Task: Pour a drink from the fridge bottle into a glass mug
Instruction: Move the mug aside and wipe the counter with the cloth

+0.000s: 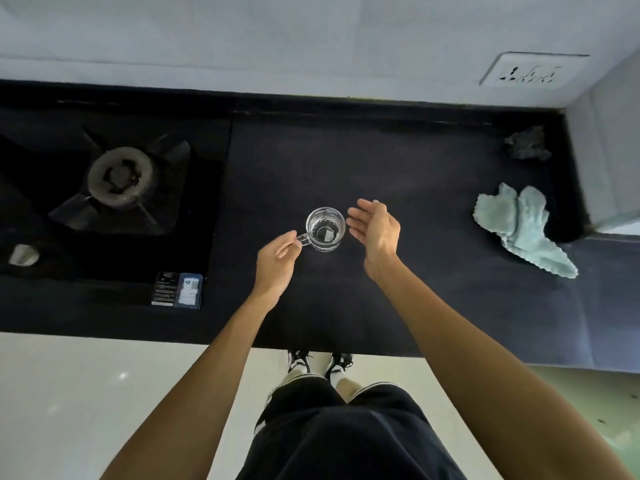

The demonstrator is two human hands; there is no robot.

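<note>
Black counter [381, 161], stove [117, 178] left | left hand [277, 261] pinches mug [325, 228] handle | right hand [375, 226] spread beside

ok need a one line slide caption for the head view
Left hand pinches the handle of a glass mug on the dark counter; open right hand beside it.

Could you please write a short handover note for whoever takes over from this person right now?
Left hand: pinches the handle of the glass mug.
Right hand: open, close beside the mug on its right; whether it touches is unclear.
The mug stands upright on the black counter, between the gas burner and a pale green cloth.
Done: mug set out; it looks empty.
Left: the bottle is not in view, so fetch it and pour.
</note>
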